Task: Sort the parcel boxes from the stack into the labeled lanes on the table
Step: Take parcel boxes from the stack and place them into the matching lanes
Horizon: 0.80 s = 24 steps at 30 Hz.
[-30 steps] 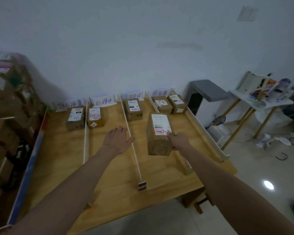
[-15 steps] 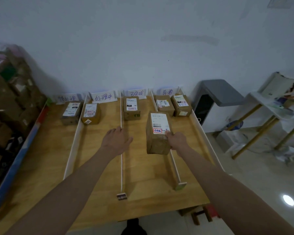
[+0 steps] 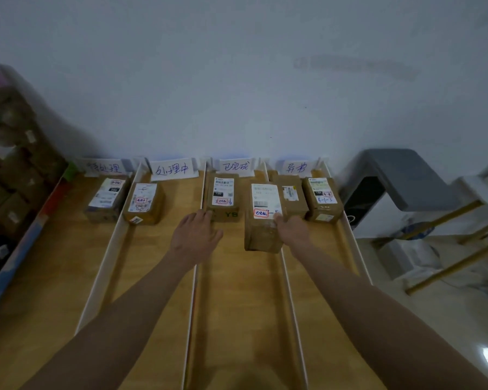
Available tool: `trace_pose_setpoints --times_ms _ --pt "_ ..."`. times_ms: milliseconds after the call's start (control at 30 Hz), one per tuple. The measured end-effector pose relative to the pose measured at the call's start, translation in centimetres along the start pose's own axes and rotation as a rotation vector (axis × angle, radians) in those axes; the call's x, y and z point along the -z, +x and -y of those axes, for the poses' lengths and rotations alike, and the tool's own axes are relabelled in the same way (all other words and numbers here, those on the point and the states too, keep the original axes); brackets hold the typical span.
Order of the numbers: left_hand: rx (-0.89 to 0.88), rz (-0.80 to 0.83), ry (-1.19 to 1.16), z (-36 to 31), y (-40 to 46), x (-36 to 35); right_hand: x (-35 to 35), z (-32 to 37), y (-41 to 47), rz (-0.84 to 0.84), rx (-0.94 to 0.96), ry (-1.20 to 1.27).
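Parcel box [image 3: 262, 220], brown cardboard w/ white shipping label + red-outlined sticker, is over the 3rd lane from left, far half, beside the white divider [image 3: 289, 277] on its right. Can't tell if it rests on the tabletop [image 3: 237, 305] or is just above it. Right hand [image 3: 293, 230] grips its near-right corner, thumb on the label edge. Left hand [image 3: 196, 235] holds nothing, fingers spread & relaxed, over the divider betw. lanes 2 & 3, fingertips near another box [image 3: 223, 197] at the far end of lane 3. Tabletop is light wood; thin white strips form the lanes. Handwritten paper lane signs [image 3: 234, 166] stand at the far edge. More taped cardboard boxes: one each in lanes 1 & 2, two in lane 4.
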State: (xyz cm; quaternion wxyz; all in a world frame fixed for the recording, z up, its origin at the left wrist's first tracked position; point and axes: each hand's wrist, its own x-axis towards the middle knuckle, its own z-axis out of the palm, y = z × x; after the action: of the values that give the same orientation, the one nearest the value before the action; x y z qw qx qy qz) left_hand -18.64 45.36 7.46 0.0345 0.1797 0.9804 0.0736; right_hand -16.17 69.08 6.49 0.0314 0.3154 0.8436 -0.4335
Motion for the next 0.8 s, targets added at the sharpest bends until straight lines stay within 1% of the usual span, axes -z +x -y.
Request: trace_pose_setpoints --times_ms 200,300,400,633,800 --pt "0.031 0.019 -0.049 1.0 6.4 -2.2 -2.7 1.6 7.6 0.027 -0.014 -0.051" --pt "0.05 0.027 -0.06 1.5 8.6 -3.6 -4.4 1.8 10.7 0.044 -0.036 -0.102" --pt "0.054 0.048 -0.078 2.0 10.3 -5.0 -6.2 1.4 13.3 0.054 -0.052 -0.102" --pt "0.08 0.084 -0.124 3.0 12.1 -7.4 -8.8 0.6 15.7 0.032 -0.15 -0.039" --pt "0.089 0.106 -0.116 3.5 12.0 -8.1 -9.3 0.7 16.3 0.046 -0.123 -0.12"
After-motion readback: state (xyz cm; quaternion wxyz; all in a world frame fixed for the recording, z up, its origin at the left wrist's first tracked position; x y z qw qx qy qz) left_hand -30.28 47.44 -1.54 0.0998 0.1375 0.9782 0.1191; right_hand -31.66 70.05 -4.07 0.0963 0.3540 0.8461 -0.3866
